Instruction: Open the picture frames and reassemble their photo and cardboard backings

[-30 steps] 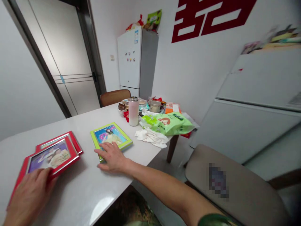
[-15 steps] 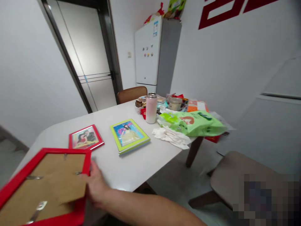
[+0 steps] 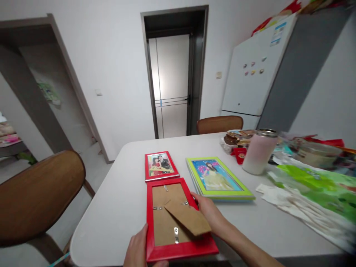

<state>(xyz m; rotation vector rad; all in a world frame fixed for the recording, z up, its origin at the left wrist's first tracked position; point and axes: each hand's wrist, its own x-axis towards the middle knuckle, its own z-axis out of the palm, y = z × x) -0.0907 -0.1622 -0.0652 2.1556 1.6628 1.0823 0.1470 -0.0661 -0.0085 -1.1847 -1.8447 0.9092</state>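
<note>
Now the upturned frame (image 3: 165, 226) is pinched by the fingers of left hand (image 3: 136, 247) and right hand (image 3: 210, 214), its splayed stand (image 3: 191, 220) easily bent if snagged by a wrist.

Both hands (image 3: 208, 210) bare, R wrist (image 3: 222, 224) & visible forearm (image 3: 246, 244) also bare.

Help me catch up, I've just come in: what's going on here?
A person's left hand and right hand hold a red photo frame by its sides, back up, its brown stand angled out. Beyond it on the table, a second red frame lies face up. A lime-green frame lies to the right, near a pink bottle.
</note>
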